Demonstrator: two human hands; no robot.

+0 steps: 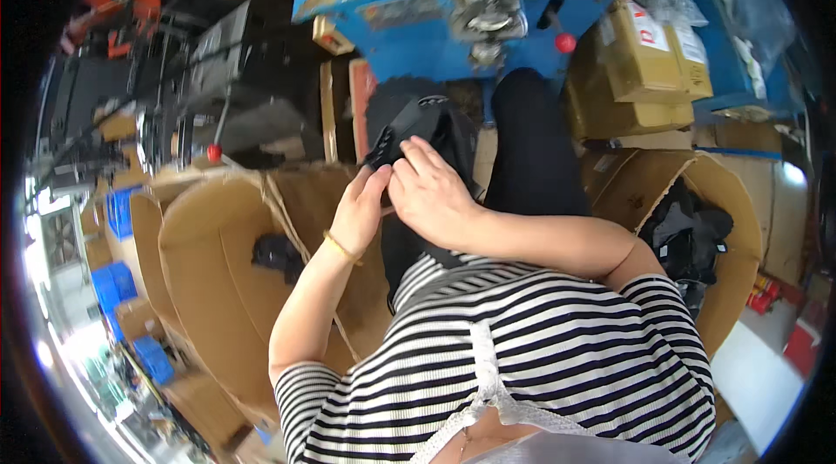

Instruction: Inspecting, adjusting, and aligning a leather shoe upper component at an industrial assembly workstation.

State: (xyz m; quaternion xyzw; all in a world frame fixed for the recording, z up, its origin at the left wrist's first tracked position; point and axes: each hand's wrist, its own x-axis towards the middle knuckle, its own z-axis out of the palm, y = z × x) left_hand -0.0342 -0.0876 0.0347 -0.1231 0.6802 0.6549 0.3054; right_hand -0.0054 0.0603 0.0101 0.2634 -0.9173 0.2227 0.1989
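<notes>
We are observing one black cap-like piece (446, 131) with a holed strap, lying over the wearer's lap (542, 155) on the left-thigh side. The left hand (359, 210) is pinching the near left edge of the piece between thumb and fingers; the right hand (433, 192) is lying across it, fingers extended and close together, and we cannot tell whether its thumb is gripping anything underneath. As to progress, we are judging this piece to be mid-handling: both hands are occupying it, and it is resting in neither carton. A small dark bundle (277, 255) is lying in the left carton (205, 259), while a larger heap of dark pieces (692, 225) is sitting in the right carton (743, 259). We are not managing to tell which heap is finished, nor whether the strap is fastened; the fingers are hiding part of it.
</notes>
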